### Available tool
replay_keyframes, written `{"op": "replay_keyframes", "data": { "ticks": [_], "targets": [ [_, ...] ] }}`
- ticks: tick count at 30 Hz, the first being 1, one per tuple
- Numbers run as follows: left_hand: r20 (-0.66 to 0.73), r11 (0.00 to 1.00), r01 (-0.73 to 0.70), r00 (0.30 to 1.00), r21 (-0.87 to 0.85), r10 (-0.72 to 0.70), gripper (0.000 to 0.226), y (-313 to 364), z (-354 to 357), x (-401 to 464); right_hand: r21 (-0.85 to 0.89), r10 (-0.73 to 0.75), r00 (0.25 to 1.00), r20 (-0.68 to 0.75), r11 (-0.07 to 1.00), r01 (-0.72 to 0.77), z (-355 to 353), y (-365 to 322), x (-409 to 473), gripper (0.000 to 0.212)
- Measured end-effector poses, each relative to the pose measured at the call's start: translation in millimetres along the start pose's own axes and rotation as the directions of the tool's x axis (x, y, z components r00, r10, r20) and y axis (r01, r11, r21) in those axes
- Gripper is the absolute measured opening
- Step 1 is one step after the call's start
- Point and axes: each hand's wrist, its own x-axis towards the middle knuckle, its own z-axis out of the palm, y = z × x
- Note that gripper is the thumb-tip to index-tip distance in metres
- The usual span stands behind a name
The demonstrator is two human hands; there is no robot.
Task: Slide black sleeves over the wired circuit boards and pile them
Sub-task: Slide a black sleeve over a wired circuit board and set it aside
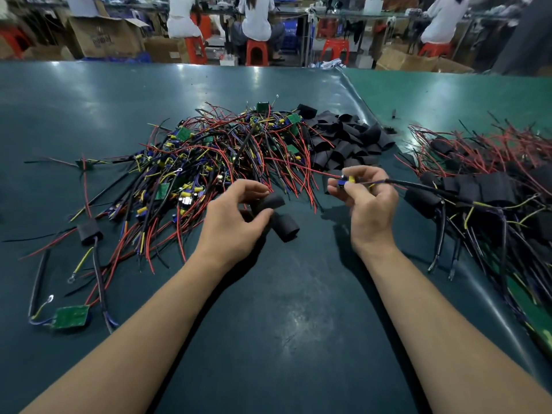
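— Head view, centre of the frame: see the left hand point(236, 213)? Fingers and thumb curled round a black sleeve point(270, 202), its long axis running toward the right of the frame.
— And the right hand point(366, 201)?
— Level with it, well apart. It pinches a wired circuit board point(345, 183) at the fingertips, wires trailing right toward the sleeved pile point(484, 186).
— So the board lies right of the sleeve's mouth?
— Yes; I'd judge they must close sideways, along that axis.
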Motion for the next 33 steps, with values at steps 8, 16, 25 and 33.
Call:
{"op": "replay_keyframes", "data": {
  "ticks": [8, 16, 25, 33],
  "targets": [
    [-0.031, 0.974, -0.051, 0.998, -0.222, 0.046, 0.031, -1.2, -2.5, 9.7, 0.174, 0.077, 0.996, 0.044, 0.981, -0.084, -19.3, -34.0, -0.4, 0.02],
    [-0.023, 0.929, 0.003, 1.0, -0.371, -0.013, 0.034, -3.6, -3.7, 10.7, 0.12, 0.138, 0.985, 0.101, 0.981, -0.15, -29.5, -41.0, 5.4, 0.023],
    [0.061, 0.884, 0.06, 0.998, -0.464, -0.036, 0.038, -5.0, -3.3, 9.2, 0.157, 0.212, 0.976, 0.04, 0.964, -0.216, -28.2, -38.3, 8.2, 0.024],
    [0.066, 0.878, 0.041, 0.998, -0.477, -0.011, 0.042, -6.2, -3.9, 8.8, 0.035, 0.302, 0.952, 0.048, 0.952, -0.304, -29.2, -33.8, 9.6, 0.027]
  ]
}}
